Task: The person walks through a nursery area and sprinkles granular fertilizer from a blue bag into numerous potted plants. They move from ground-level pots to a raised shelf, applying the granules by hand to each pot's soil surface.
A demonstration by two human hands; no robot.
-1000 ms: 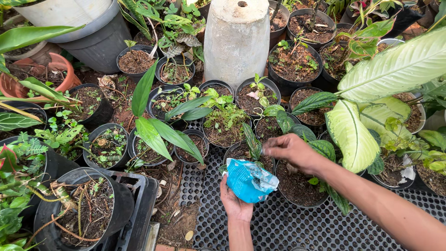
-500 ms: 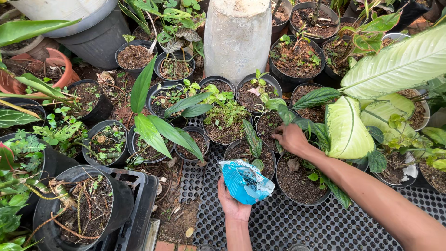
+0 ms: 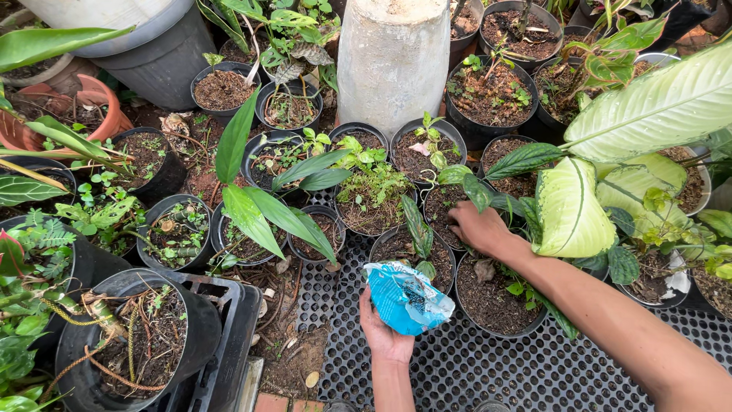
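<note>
The left hand [image 3: 385, 336] is closed around a crumpled blue bag [image 3: 408, 297], held near the centre over the black mesh mat [image 3: 488, 374]. Just beyond it to the right, the right hand [image 3: 476, 226] rests palm-down with loosely curled fingers on the soil of a small black pot [image 3: 446, 210]

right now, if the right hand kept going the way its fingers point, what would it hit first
Probably the soil of the small black pot beneath its fingertips; the right hand points up-left, with dark striped leaves just beyond. Depth is unclear.
</note>
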